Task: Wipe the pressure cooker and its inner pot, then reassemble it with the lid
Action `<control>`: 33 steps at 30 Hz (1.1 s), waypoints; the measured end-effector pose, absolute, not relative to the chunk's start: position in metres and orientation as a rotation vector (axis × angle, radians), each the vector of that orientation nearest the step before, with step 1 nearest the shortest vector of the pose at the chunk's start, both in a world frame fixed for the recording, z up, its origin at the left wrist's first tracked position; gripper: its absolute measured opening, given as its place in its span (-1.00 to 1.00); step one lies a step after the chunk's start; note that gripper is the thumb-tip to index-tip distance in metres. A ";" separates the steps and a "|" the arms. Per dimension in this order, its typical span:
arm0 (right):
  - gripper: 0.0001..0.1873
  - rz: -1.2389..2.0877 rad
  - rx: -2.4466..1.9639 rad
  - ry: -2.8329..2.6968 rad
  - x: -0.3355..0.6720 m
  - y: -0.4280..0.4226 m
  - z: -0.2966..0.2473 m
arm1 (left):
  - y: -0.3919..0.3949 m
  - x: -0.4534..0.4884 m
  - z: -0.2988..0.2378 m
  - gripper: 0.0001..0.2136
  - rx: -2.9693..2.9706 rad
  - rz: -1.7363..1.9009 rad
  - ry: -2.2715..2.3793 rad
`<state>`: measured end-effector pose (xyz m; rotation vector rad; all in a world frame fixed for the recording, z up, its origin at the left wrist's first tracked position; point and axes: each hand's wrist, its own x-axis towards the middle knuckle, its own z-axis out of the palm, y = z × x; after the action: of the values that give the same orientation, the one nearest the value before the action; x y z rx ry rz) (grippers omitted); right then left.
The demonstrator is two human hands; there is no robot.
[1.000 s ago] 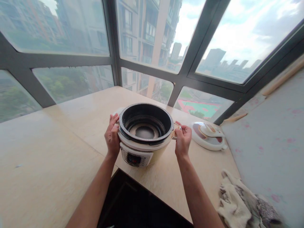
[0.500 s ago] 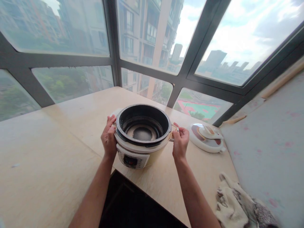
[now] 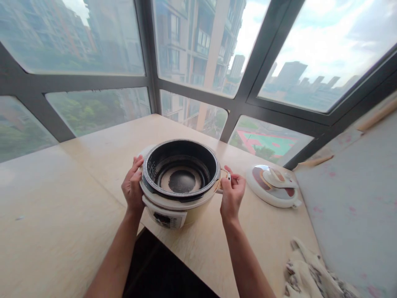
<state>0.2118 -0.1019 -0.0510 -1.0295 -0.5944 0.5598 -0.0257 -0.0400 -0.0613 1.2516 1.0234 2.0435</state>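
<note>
An electric pressure cooker (image 3: 198,216) without its lid is between my hands, over the counter near its front edge. Its dark inner pot (image 3: 182,180) shows a worn, lighter ring on the bottom. On the left side my left hand (image 3: 133,186) is closed round the cooker's side, where the handle is mostly hidden. My right hand (image 3: 232,192) grips the white side handle at the right. The control panel (image 3: 167,218) faces toward me and a little left. Whether the base touches the counter, I cannot tell.
The cooker's lid (image 3: 273,186) lies on the counter (image 3: 77,198) to the right, close to the papered wall (image 3: 353,198). A patterned cloth (image 3: 310,273) is bunched at the lower right. Framed windows (image 3: 192,97) rise behind the counter. A dark gap lies below the front edge.
The cooker and both hands have shifted slightly left and nearer to me. The cooker has turned a little, its panel now facing more to the left. Both grips are unchanged.
</note>
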 end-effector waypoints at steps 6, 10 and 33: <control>-0.67 0.584 -1.028 -0.595 0.213 -0.102 -0.052 | -0.041 -0.023 -0.059 -0.72 1.221 2.056 1.022; -0.68 0.594 -1.033 -0.605 0.214 -0.103 -0.053 | -0.042 -0.023 -0.058 -0.72 1.202 2.054 1.025; -0.66 0.605 -1.062 -0.648 0.218 -0.102 -0.053 | -0.042 -0.022 -0.056 -0.73 1.149 2.034 1.032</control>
<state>0.2176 -0.1022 -0.0528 -1.0625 -0.6482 0.6046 -0.0221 -0.0425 -0.0563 1.1493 1.0316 2.0341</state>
